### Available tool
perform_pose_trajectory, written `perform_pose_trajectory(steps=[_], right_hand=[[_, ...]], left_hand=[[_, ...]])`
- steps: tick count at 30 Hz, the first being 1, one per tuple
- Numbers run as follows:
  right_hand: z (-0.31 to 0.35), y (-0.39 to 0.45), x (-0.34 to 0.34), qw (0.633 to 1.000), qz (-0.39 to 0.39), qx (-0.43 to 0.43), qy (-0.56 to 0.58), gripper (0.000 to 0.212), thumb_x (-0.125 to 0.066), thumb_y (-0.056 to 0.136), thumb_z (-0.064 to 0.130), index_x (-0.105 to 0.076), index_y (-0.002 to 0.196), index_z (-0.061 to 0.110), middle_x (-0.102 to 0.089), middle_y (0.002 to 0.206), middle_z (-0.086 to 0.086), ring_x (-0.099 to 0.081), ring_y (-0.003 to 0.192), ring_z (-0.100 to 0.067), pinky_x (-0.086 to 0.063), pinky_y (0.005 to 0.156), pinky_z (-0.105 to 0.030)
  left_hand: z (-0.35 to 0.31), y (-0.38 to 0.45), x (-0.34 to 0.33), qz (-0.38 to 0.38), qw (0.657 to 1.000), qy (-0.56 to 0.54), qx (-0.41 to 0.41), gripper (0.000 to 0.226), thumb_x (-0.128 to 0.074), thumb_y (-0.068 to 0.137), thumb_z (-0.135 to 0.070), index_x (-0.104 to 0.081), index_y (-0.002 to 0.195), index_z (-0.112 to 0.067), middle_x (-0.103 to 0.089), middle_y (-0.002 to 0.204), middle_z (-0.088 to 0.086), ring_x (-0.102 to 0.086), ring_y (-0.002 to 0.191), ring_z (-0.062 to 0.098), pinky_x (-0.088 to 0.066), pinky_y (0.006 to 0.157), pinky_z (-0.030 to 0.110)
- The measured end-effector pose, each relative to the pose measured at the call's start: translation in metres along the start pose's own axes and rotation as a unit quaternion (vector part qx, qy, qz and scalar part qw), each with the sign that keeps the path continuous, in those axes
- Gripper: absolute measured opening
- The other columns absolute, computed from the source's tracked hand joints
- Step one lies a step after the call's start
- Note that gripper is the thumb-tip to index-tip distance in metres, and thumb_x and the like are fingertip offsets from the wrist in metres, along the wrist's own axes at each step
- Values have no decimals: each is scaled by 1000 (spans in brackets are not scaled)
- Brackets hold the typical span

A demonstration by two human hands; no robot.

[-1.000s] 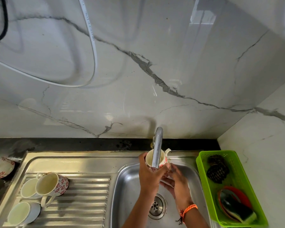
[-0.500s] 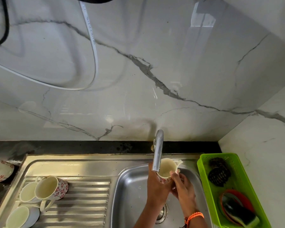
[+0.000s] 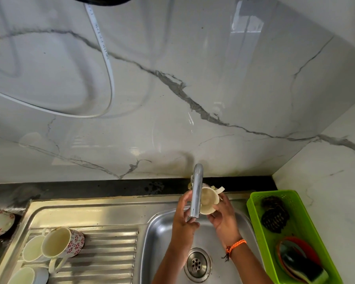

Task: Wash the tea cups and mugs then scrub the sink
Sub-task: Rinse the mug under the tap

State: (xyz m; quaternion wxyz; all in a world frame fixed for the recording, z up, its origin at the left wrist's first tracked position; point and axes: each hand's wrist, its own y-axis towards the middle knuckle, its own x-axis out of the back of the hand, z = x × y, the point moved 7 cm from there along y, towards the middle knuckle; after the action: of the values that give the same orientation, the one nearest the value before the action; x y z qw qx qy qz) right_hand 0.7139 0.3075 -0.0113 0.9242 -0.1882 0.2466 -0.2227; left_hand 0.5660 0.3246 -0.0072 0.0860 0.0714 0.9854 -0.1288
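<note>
Mug (image 3: pixel 208 202) (no legible label) | both hands' fingers clamped on it; under tap (image 3: pixel 196 193)

Both forearms raised side by side, left hand (image 3: pixel 182 216) and right hand (image 3: pixel 221 216) curled, palms facing inward.

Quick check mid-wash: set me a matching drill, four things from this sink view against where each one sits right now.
Things:
1. cup being rinsed
2. floral mug
3. black scrubbers
4. drain

Places:
A. in the green basket
B. bottom of the sink basin
C. lying on its side on the ribbed drainboard
D. held under the tap between the left hand and right hand

Pairs: 1-D, 2-C, 3-A, 4-B
</note>
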Motion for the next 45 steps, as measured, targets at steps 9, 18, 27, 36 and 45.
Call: perform_pose_trajectory(steps=[9,18,27,36,45], right_hand=[[-18,-4,-31,997,55,-38,33,50,-62,86,25,-65,135,12,-73,118,-18,-73,102,-27,-63,79,-37],[-38,-22,-34,995,51,-84,-14,60,-63,91,44,-60,136,5,-72,125,-24,-69,114,-47,-56,102,-55],[-40,-42,-12,983,36,-68,-167,33,-59,102,39,-66,115,10,-73,106,-20,-78,81,-38,-64,72,-46],[-19,-44,19,958,-54,21,-281,53,-76,80,70,-70,110,27,-72,113,-9,-77,90,-26,-64,60,-33],[24,-31,32,904,-85,145,-393,58,-85,73,54,-67,125,37,-60,118,4,-68,102,-9,-63,79,-30]], left_hand=[[-16,-3,27,-58,998,2,-21,76,-74,61,-19,-68,136,-32,-58,152,-1,-54,140,25,-47,113,54],[-34,-17,33,-131,991,-5,-20,71,-79,68,-54,-66,129,-20,-76,119,-12,-74,108,13,-61,78,25],[2,-46,38,-147,987,3,65,66,-65,63,-78,-64,117,-40,-73,120,-8,-70,111,20,-53,79,35],[23,-51,14,-41,978,-25,203,87,-69,51,-81,-58,123,-33,-73,117,-5,-74,104,21,-51,92,37],[18,-49,-6,36,969,10,242,41,-55,100,-48,-56,132,-22,-77,123,0,-78,106,26,-48,113,53]])
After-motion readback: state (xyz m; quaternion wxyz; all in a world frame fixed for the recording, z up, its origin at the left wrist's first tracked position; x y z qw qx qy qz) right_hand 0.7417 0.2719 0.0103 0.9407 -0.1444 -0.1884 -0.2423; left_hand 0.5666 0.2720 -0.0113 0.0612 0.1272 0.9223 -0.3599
